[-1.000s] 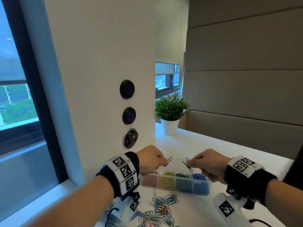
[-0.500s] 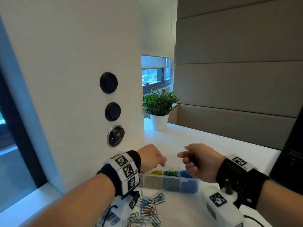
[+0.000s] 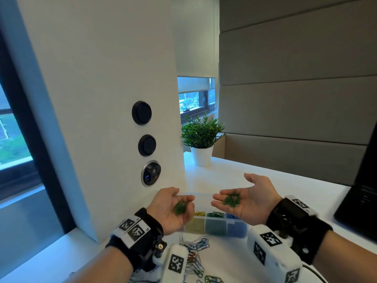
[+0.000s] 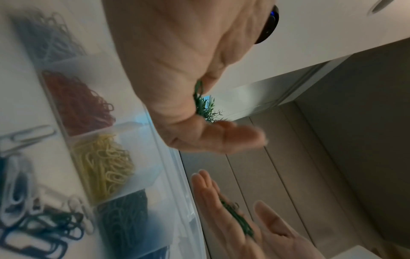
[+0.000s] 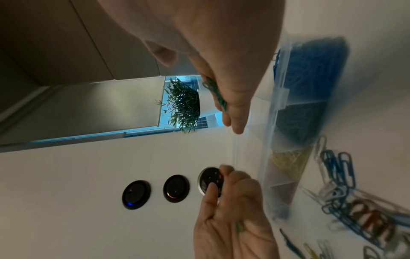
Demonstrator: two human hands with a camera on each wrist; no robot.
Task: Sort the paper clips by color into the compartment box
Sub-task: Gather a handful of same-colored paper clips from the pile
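Note:
My left hand point(image 3: 183, 201) is turned palm up over the left end of the clear compartment box point(image 3: 216, 226), its fingers loosely curled. A small bunch of green paper clips point(image 3: 180, 207) lies in its cupped palm. My right hand point(image 3: 232, 190) is also palm up, flat, above the box's right end, with more green clips point(image 3: 231, 199) lying on it. The box point(image 4: 168, 157) holds red, yellow, green and blue clips in separate compartments. A mixed pile of loose clips point(image 3: 195, 250) lies on the white table in front of the box.
A white pillar with round black sockets point(image 3: 144, 144) stands close on the left. A potted plant point(image 3: 202, 139) stands at the back of the table. A dark monitor point(image 3: 363, 201) stands at the right edge, and padded wall panels close off the back.
Both hands were knuckles up over the box, each pinching a clip. They have turned palm up and spread, with green clips now lying on both palms.

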